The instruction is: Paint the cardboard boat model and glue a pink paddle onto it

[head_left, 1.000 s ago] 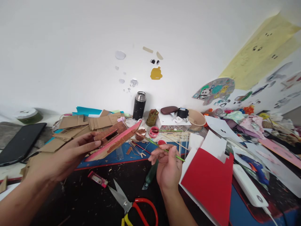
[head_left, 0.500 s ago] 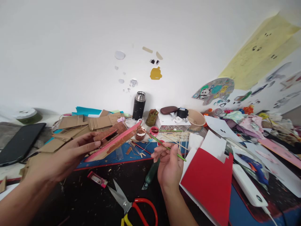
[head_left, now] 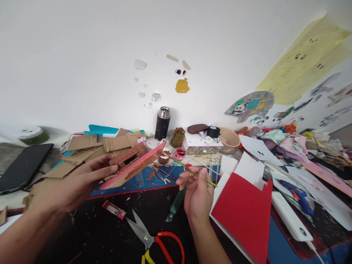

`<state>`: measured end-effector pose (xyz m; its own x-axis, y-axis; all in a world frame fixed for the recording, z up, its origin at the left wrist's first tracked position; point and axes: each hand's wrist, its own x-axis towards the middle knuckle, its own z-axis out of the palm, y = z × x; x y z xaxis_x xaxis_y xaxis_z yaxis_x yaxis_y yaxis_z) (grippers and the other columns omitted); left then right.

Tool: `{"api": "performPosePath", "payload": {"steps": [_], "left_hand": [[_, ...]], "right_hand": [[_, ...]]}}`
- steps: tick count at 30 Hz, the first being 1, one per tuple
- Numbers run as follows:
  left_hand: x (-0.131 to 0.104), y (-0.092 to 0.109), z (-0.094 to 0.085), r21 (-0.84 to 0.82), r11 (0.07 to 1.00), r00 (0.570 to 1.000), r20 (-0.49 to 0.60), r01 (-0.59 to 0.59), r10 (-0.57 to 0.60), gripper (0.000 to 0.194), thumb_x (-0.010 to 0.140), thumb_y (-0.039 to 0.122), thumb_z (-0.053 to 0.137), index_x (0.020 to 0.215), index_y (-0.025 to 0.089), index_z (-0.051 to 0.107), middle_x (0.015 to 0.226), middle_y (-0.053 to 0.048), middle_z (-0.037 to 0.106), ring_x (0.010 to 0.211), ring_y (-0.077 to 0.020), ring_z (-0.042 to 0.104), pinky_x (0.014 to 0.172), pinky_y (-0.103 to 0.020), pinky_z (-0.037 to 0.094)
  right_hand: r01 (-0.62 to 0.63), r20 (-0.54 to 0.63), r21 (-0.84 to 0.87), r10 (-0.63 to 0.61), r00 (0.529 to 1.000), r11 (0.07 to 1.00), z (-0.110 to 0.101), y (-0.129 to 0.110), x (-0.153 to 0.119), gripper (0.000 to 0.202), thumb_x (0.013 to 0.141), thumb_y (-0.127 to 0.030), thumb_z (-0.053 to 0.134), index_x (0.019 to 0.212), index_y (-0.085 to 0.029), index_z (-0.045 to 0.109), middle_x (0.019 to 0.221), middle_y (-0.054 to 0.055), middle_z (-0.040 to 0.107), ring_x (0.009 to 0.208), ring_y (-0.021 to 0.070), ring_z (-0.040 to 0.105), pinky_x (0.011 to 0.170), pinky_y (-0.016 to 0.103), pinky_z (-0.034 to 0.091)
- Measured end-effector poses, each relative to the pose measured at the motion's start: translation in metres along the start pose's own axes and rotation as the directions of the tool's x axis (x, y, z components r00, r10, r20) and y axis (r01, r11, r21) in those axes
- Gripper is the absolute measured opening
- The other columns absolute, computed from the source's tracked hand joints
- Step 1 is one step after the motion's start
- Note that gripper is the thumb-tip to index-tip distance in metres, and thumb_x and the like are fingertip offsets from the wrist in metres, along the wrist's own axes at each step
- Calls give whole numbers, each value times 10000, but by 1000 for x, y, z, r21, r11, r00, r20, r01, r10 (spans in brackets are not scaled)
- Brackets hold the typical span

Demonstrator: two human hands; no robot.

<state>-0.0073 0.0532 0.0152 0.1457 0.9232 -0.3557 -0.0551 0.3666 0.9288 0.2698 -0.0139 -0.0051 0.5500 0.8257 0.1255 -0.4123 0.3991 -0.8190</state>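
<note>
My left hand (head_left: 79, 181) holds up a cardboard piece (head_left: 134, 164) with a pink-painted edge and a slot cut in it, tilted above the table. My right hand (head_left: 196, 192) pinches a thin green paintbrush (head_left: 192, 171); its tip points up-left toward a small brown paint pot (head_left: 164, 157) next to the cardboard's far end. A small pink-rimmed paint pot (head_left: 180, 153) stands just right of the brush tip.
Red-handled scissors (head_left: 158, 240) and a pink glue tube (head_left: 114, 209) lie near the front. A red sheet (head_left: 243, 212) sits at the right, cardboard scraps (head_left: 90, 145) at the left, a black flask (head_left: 163, 123) by the wall, a dark tablet (head_left: 23, 167) far left.
My right hand has shifted slightly right and down, and the brush tip has swung a little toward the brown paint pot. The left hand and cardboard have barely moved.
</note>
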Motion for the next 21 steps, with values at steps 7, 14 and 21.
{"api": "performPosePath", "payload": {"steps": [7, 14, 21], "left_hand": [[-1, -1, 0, 1, 1000, 1000, -30, -11, 11, 716, 565, 536, 1034, 1206, 291, 830, 1358, -99, 823, 1189, -380, 803, 813, -385, 729], [2, -4, -6, 27, 1000, 1000, 30, 7, -7, 778, 633, 568, 985, 1338, 314, 774, 1468, -63, 769, 1341, -336, 727, 915, -269, 680], [-1, 2, 2, -8, 1000, 999, 24, 22, -22, 789, 570, 565, 1010, 1287, 315, 799, 1497, -68, 750, 1273, -367, 763, 856, -316, 707]], "right_hand": [[13, 14, 19, -13, 1000, 1000, 0, -4, -2, 465, 950, -634, 781, 878, -176, 744, 661, 46, 806, 474, 192, 737, 423, 243, 515], [-3, 4, 2, 3, 1000, 1000, 1, -2, 0, 457, 953, -624, 780, 868, -178, 727, 637, 37, 794, 468, 188, 732, 419, 240, 505], [12, -40, 8, -12, 999, 1000, 1, -5, 2, 482, 917, -652, 804, 882, -177, 727, 666, 42, 808, 475, 188, 733, 420, 243, 507]]}}
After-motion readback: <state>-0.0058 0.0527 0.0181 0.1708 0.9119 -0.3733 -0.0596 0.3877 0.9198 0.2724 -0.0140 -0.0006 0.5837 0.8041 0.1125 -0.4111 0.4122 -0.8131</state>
